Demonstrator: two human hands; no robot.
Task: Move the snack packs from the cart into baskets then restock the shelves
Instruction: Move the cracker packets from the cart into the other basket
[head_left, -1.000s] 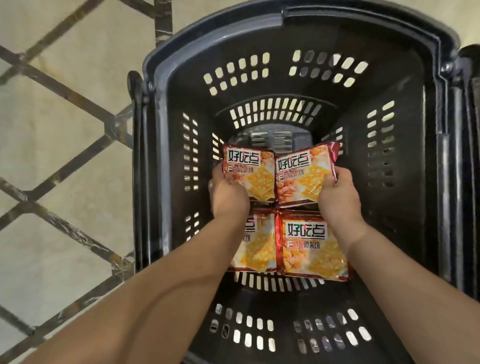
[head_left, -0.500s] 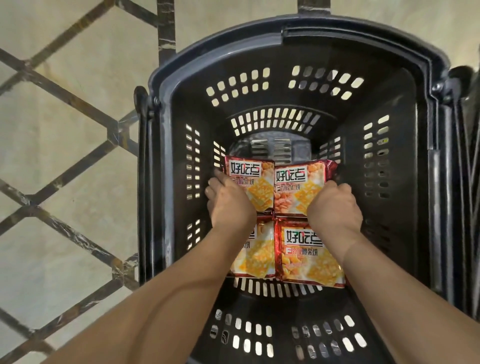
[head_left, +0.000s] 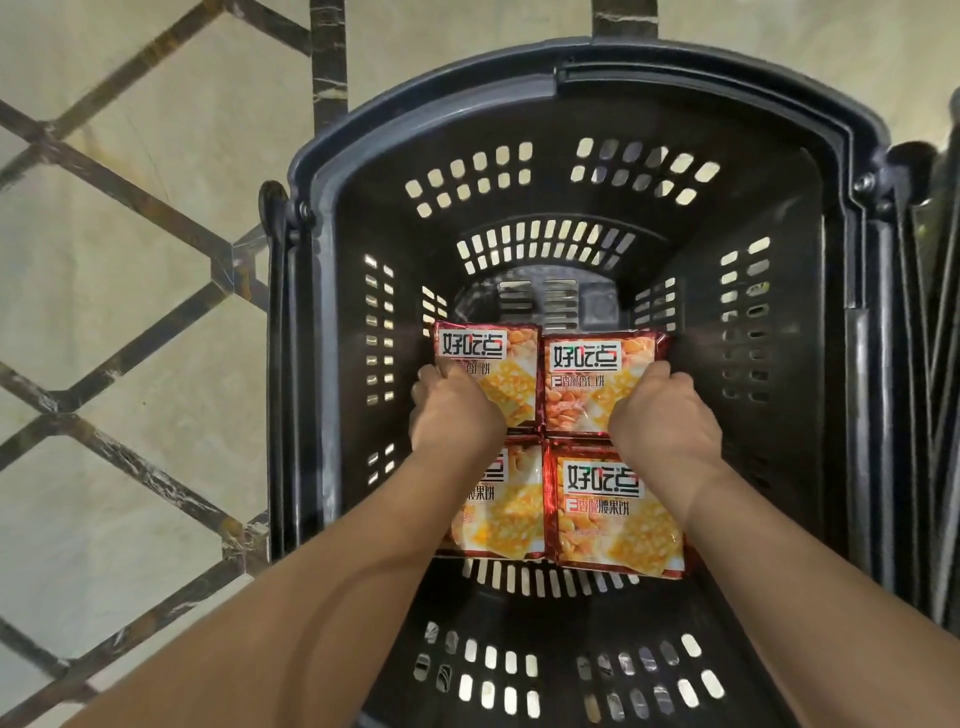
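Note:
Red and yellow snack packs lie flat in a two-by-two block on the floor of a black plastic basket (head_left: 779, 119). My left hand (head_left: 452, 410) grips the outer edge of the far left pack (head_left: 501, 358). My right hand (head_left: 665, 415) grips the outer edge of the far right pack (head_left: 582, 384). The near left pack (head_left: 498, 519) and near right pack (head_left: 618, 519) lie under my wrists, partly hidden by my forearms.
The basket has tall slotted walls all around. It stands on a beige tiled floor (head_left: 130, 312) with dark diagonal bands. A dark upright structure (head_left: 930, 364) adjoins the basket on the right; I cannot tell what it is.
Both hands have lowered the two far packs from a tilted hold down flat onto the basket floor, beside the two near packs. The view has drawn slightly back.

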